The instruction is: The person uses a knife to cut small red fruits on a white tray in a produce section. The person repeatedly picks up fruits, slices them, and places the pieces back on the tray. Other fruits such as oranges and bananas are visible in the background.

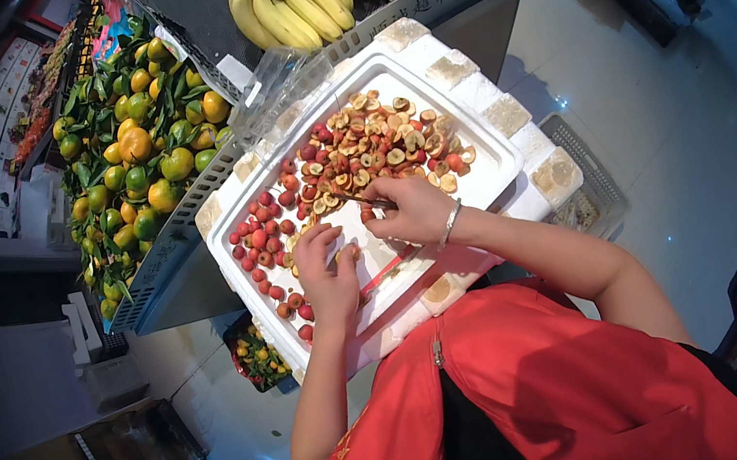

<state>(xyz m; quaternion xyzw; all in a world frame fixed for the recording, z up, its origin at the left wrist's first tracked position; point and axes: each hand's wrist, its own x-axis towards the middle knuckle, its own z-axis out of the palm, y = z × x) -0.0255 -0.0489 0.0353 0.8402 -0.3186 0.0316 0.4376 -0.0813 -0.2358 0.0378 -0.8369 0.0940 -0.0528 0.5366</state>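
A white foam tray (501,166) lies before me, holding whole red hawthorn-like fruits (259,238) on the left and a heap of cut halves (376,147) toward the back right. My right hand (418,210) grips a thin dark tool (367,200), perhaps a small knife, its tip pointing left over the cut pieces. A reddish fruit shows just beneath it, by the fingertips. My left hand (328,274) hovers over the tray's near middle, thumb and forefinger apart. A small brownish piece shows by the thumb; whether it is touched I cannot tell.
Under the tray sits a foam box (555,178). Behind it are banana bunches (291,3) on a stand; green-orange citrus (135,145) fills the left crate. Clear plastic containers (280,86) lean at the tray's back edge. A grey basket (587,169) stands on the floor at right.
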